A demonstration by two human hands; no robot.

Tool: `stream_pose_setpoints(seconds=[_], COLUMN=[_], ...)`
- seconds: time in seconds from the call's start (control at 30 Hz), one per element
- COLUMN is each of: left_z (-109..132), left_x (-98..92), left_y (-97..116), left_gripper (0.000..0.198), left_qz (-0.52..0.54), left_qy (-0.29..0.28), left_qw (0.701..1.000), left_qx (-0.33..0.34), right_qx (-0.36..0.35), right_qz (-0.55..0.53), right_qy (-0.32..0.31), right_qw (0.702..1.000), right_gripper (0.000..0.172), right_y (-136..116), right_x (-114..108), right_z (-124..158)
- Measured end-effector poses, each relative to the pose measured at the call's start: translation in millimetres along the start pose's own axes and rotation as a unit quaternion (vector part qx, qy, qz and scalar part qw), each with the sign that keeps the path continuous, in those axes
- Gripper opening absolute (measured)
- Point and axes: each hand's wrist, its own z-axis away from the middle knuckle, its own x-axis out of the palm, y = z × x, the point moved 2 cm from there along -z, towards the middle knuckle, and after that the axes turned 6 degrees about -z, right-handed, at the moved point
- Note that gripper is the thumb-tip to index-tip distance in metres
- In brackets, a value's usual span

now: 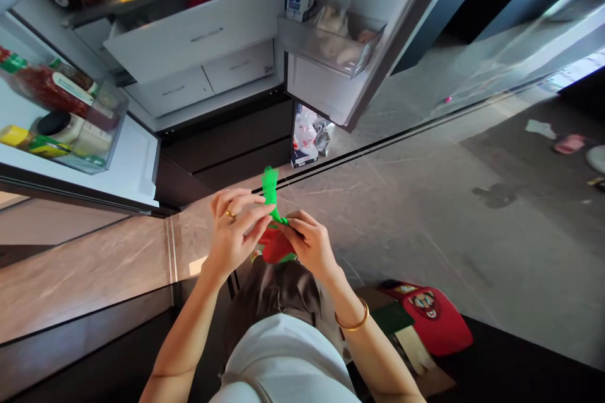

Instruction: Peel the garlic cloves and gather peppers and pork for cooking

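In front of my body hangs a small green bag, its gathered top sticking up and looking like netting. Something red fills the lower part; its kind I cannot make out. My left hand, with a ring on it, has thumb and forefinger at the neck of the bag from the left. From the other side my right hand pinches a twisted green knot or tie at the same neck. The fingertips partly cover that spot.
An open fridge stands ahead, with a pulled-out drawer and loaded door shelves on both sides. Packages lie on the floor below the right door. At lower right is a red bag with a cartoon face, beside cardboard.
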Motion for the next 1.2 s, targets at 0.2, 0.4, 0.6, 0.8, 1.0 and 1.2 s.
stream_pose_setpoints(seconds=[0.2, 0.4, 0.6, 0.8, 1.0, 1.2], left_z=[9, 23, 29, 34, 58, 108], left_x=[0.0, 10.9, 27.2, 38.9, 28.8, -6.7], left_y=[6, -1, 0, -4, -26, -78], left_gripper=[0.028, 0.02, 0.021, 0.018, 0.022, 0.017], left_qz=[-0.005, -0.055, -0.132, -0.162, -0.182, -0.228], left_qy=[-0.168, -0.205, -0.184, -0.164, -0.079, 0.018], left_qw=[0.983, 0.972, 0.965, 0.965, 0.98, 0.969], left_qx=[0.068, 0.104, 0.135, 0.123, 0.005, -0.097], right_qx=[-0.029, -0.067, -0.083, -0.092, -0.1, -0.006], right_qz=[0.051, 0.149, 0.255, 0.249, 0.172, 0.072], right_qy=[-0.066, -0.132, -0.197, -0.177, -0.177, -0.282], right_qw=[0.996, 0.978, 0.943, 0.948, 0.964, 0.957], right_gripper=[0.018, 0.022, 0.016, 0.014, 0.018, 0.019], right_y=[2, 8, 14, 17, 28, 24], right_x=[5, 4, 4, 10, 44, 132], right_z=[1, -5, -7, -9, -20, -42])
